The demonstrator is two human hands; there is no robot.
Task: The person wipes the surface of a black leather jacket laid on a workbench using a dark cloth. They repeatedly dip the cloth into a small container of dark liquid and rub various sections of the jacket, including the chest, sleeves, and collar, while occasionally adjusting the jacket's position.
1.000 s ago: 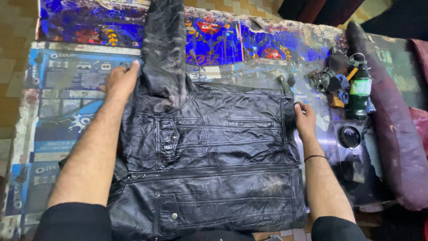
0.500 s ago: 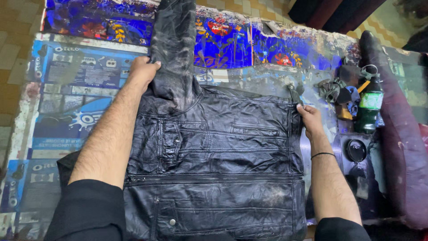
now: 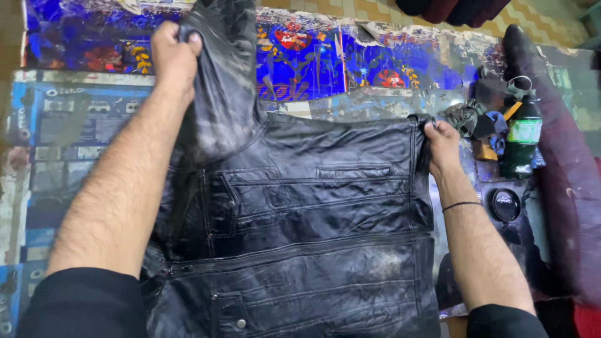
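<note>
A black jacket (image 3: 313, 231) lies spread on the worktop (image 3: 75, 138). The left hand (image 3: 172, 56), at 11 o'clock, clenches its raised sleeve (image 3: 222, 81). The right hand (image 3: 441, 141), at 3 o'clock, pinches the jacket's shoulder edge. A green bottle (image 3: 523, 141) stands beside it.

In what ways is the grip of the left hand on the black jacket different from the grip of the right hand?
The left hand is raised toward the far side of the table, while the right hand stays lower, at the black leather jacket's right corner. The left hand clutches a bunched, lifted sleeve; the right hand pinches a flat edge. Only the right wrist wears a thin black band. Both are closed on the same jacket.
</note>
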